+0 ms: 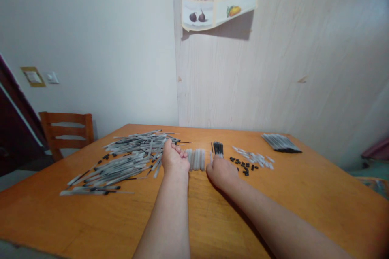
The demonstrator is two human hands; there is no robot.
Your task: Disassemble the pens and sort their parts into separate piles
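Observation:
My left hand point(176, 158) is closed with its fingers curled inward, beside a row of pale translucent pen barrels point(197, 159); what is in its grip, if anything, is hidden. To its right, my right hand point(224, 171) reaches down at the near end of a bundle of dark-tipped pen refills point(218, 147). Its fingers are bent under and mostly out of sight, so any thing held there cannot be made out. Small black caps point(244, 165) lie scattered just right of this hand, with short whitish plastic pieces point(253, 158) behind them.
A loose heap of pens and pen parts point(127, 162) covers the left of the wooden table point(206, 218). Neatly lined-up pens with black ends point(281, 143) lie at the back right. A wooden chair point(67, 129) stands beyond the left edge, and a wall rises behind the table.

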